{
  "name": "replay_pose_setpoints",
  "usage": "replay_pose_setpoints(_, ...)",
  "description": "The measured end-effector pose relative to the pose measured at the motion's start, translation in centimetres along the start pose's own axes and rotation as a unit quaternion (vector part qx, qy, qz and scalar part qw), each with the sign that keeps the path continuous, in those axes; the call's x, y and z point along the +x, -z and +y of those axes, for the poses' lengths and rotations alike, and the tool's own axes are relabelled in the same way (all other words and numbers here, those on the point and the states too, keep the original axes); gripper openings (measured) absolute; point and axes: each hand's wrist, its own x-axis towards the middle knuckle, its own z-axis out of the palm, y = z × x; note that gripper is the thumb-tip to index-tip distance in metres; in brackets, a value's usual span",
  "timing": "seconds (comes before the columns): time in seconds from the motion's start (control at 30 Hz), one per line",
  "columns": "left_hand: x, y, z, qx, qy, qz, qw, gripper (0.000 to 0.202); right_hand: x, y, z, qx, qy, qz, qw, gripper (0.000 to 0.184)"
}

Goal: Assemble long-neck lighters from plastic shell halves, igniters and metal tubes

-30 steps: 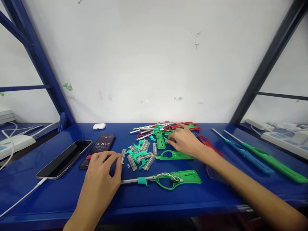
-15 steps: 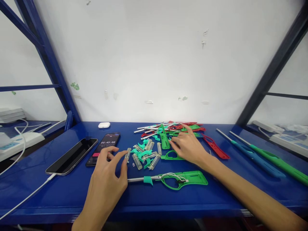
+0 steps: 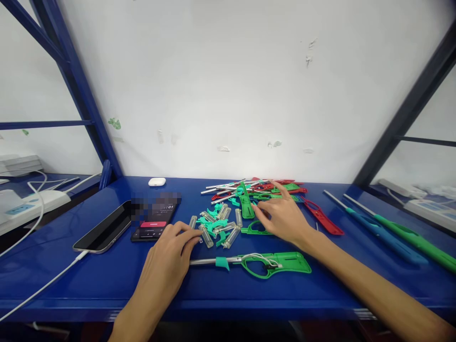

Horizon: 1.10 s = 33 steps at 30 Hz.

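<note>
Clear tube point(image 3: 206, 236), centre of frame, is judged light, stiff, slippery; best gripped mid-barrel. Whether anything is pinched by left hand point(image 3: 169, 254) or right hand point(image 3: 285, 217) cannot be told.

- The left hand point(image 3: 166, 254) has its fingertips at the near edge of the clear tubes point(image 3: 233, 236); whether they grip 1 is unclear.
- The right hand point(image 3: 281, 218) reaches over a looped shell point(image 3: 247, 231), its index finger extended, its thumb tip just beside a small shell point(image 3: 246, 205).
- Teal triggers point(image 3: 221, 224) lie among the tubes.
- A wired shell point(image 3: 294, 262) lies nearest the person, its rod point(image 3: 203, 261) running to the left hand.
- Behind, rods and shells are heaped.
- 2 lighters point(image 3: 388, 239) lie right.
- 2 phones point(image 3: 103, 230) lie left.
</note>
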Motion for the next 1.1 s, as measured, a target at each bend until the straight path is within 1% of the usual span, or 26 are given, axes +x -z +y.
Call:
replay_pose_setpoints(0.3, 0.34, 0.13, 0.02, -0.011, -0.004, -0.020, 1.000, 0.029, 0.05, 0.53, -0.23, 0.054, -0.017, -0.014, 0.998, 0.053)
replay_pose_setpoints(0.53, 0.46, 0.15, 0.09, -0.028, 0.001, -0.028, 0.999, 0.027, 0.16, 0.65, -0.71, 0.094, -0.020, -0.036, 0.995, 0.049)
replay_pose_setpoints(0.83, 0.47, 0.35, 0.18, -0.038, 0.017, -0.043, 0.998, 0.027, 0.12, 0.64, -0.60, 0.107, -0.026, -0.046, 0.993, 0.051)
replay_pose_setpoints(1.1, 0.38, 0.11, 0.05, -0.043, 0.015, -0.031, 0.998, 0.025, 0.13, 0.50, -0.49, 0.105, -0.028, -0.064, 0.992, 0.047)
